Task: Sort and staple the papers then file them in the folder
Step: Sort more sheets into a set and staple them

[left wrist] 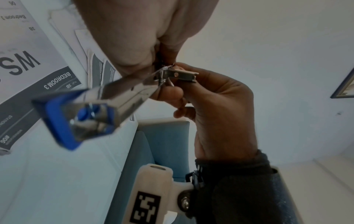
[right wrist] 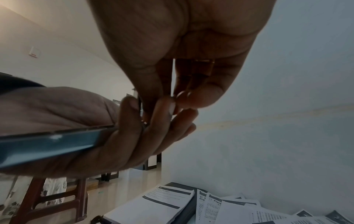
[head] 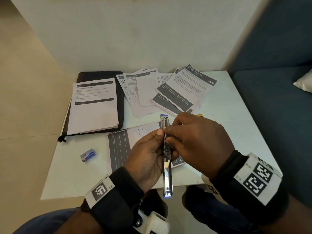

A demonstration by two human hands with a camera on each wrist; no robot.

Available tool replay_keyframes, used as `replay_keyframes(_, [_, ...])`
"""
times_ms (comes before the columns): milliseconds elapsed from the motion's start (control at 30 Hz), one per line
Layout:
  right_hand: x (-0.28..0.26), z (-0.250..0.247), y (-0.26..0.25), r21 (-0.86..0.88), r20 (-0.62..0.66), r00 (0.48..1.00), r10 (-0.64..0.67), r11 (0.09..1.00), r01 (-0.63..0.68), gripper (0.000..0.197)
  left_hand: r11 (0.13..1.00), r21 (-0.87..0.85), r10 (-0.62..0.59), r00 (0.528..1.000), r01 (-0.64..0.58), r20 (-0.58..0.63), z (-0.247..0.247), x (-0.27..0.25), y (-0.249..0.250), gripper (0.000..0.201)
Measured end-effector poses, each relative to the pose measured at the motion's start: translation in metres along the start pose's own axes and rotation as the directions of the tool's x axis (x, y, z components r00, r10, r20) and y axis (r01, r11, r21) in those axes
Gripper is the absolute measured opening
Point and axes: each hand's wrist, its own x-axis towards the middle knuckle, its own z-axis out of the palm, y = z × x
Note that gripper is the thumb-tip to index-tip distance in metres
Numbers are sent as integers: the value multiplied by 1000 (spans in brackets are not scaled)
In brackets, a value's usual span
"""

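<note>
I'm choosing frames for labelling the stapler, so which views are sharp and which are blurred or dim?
Head view: evenly lit, the opened chrome stapler with blue ends sharp between both hands, edges bowed by the wide lens. Left wrist view: its near blue end blurred and oversized, corners darkened. Right wrist view: dim, the hands backlit, the stapler a soft smear.

Left hand [head: 148, 152] curled in a grip, right hand [head: 194, 141] pinching at fingertips, wrists close together

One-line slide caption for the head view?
Left hand holds the opened stapler above the table while the right hand pinches at its staple channel.
</note>
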Motion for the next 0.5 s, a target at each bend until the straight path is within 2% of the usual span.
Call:
replay_keyframes(267, [1,0,1,34,-60,998,-20,999,22,21,999,-26,-22,1000,22,-3,0,-1,3,35])
replay_keyframes(433, [2,-5,14,219,-147,989,2,975,30,17,998,-58,-30,999,30,12,2,-2,5,34])
replay_keyframes(500, [2,-8,17,233,-121,992,-31,971,58,16,998,-60,-32,999,33,9,3,-2,6,33])
